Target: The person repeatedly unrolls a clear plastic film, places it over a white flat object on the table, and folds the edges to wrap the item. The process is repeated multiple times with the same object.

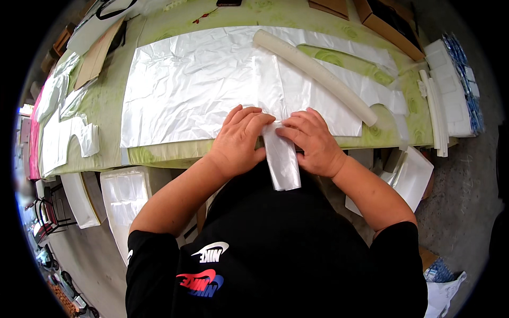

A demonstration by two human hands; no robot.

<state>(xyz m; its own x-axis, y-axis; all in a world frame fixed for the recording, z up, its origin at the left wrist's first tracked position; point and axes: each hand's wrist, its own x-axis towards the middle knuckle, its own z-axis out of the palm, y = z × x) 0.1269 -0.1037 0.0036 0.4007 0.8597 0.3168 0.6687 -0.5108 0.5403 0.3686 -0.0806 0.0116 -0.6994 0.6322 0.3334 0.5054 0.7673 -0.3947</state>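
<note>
I've got left hand (237,139) and right hand (314,142) pinching the folded plastic film (282,161), its tail past the near edge of the green tablecloth (110,106); uneven tugging by those 2 could skew the fold, since it looks slick.
</note>
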